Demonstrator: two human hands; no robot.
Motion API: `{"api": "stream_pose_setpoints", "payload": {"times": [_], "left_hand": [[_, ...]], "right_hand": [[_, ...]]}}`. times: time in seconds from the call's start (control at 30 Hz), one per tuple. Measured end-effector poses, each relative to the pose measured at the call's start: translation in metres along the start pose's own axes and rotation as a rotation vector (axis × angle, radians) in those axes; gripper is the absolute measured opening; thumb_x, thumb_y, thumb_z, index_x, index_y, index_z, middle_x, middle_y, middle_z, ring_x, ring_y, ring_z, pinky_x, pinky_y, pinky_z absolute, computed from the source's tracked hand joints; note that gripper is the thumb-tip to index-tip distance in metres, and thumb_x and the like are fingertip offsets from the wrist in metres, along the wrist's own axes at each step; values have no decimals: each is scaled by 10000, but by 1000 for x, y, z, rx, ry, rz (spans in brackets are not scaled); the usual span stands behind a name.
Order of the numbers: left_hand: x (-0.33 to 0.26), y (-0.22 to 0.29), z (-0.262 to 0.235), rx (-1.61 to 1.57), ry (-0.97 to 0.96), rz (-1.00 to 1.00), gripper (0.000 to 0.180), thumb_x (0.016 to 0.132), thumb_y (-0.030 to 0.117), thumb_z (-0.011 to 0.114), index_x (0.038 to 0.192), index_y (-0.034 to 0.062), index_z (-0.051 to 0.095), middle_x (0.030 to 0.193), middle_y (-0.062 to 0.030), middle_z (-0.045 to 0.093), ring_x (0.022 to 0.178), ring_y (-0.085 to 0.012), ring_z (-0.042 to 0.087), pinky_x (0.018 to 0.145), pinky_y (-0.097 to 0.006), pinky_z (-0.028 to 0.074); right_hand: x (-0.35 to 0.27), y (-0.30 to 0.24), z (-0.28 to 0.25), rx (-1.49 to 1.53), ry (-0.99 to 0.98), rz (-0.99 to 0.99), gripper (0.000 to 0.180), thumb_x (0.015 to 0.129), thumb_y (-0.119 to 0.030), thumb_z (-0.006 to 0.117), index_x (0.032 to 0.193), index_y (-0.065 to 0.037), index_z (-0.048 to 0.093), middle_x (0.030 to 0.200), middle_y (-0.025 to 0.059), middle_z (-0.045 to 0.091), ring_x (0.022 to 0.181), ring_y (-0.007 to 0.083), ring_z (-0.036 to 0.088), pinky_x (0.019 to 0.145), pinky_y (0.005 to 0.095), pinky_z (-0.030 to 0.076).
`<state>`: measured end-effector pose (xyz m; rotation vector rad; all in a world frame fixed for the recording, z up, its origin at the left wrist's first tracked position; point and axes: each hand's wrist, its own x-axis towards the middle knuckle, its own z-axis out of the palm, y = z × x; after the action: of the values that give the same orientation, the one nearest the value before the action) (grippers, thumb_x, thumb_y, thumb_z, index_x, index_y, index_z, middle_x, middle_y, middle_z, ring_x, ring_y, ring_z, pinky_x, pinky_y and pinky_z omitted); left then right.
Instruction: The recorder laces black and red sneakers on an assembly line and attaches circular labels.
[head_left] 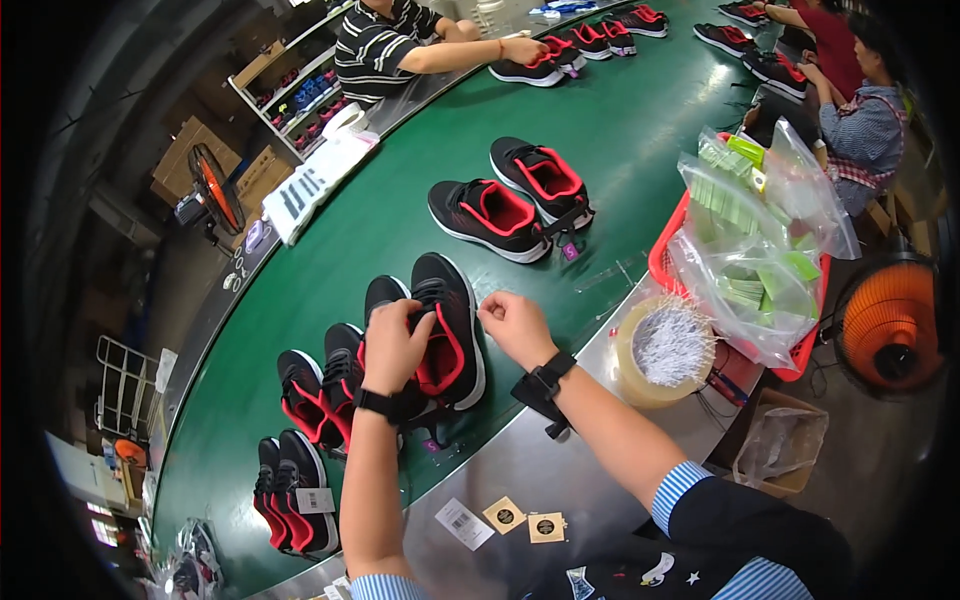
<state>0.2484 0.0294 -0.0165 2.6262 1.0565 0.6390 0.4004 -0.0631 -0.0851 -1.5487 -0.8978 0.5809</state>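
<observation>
My left hand [393, 345] grips a black sneaker [452, 300] with a red lining, its thumb and fingers at the collar and tongue. The sneaker's mate [385, 290] lies just to its left, partly hidden by that hand. Beside the sneaker's right edge, my right hand [515, 325] is closed in a pinch; whatever its fingertips hold is too small to make out. A small purple tag [431, 446] hangs at the pair's heel end. On the metal ledge near me lie a white barcode tag [465, 524] and two gold square tags [505, 515].
Other sneaker pairs stand on the green belt [400, 160], ahead [505, 215] and left [290, 490]. White plastic strands [672, 345] fill a tape roll [630, 375] at right, by a red basket [660, 262] of bagged green tags. Co-workers sit across the belt and far right.
</observation>
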Motion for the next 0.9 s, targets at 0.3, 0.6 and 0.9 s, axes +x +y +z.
{"api": "stream_pose_setpoints", "payload": {"times": [0.3, 0.6, 0.9], "left_hand": [[0, -25, 14, -79, -192, -144, 221, 756, 301, 648, 834, 102, 705, 918, -82, 626, 918, -267, 556, 791, -377, 411], [-9, -44, 11, -219, -180, -151, 203, 756, 277, 650, 809, 90, 708, 899, -57, 630, 859, -206, 583, 739, -311, 434], [-16, -42, 5, -194, -231, -154, 219, 727, 185, 674, 897, 48, 681, 927, -61, 577, 891, -191, 557, 804, -284, 427]], "right_hand": [[20, -10, 23, -418, -136, -300, 74, 724, -131, 564, 702, -91, 622, 700, 115, 623, 706, 315, 602, 638, 429, 472], [27, -21, 27, -515, -365, -520, 73, 725, -113, 551, 721, -78, 615, 735, 115, 629, 741, 304, 608, 654, 418, 477], [39, -47, 28, -821, -632, -494, 134, 720, -136, 568, 811, -84, 651, 814, 120, 649, 820, 307, 625, 716, 398, 502]]}}
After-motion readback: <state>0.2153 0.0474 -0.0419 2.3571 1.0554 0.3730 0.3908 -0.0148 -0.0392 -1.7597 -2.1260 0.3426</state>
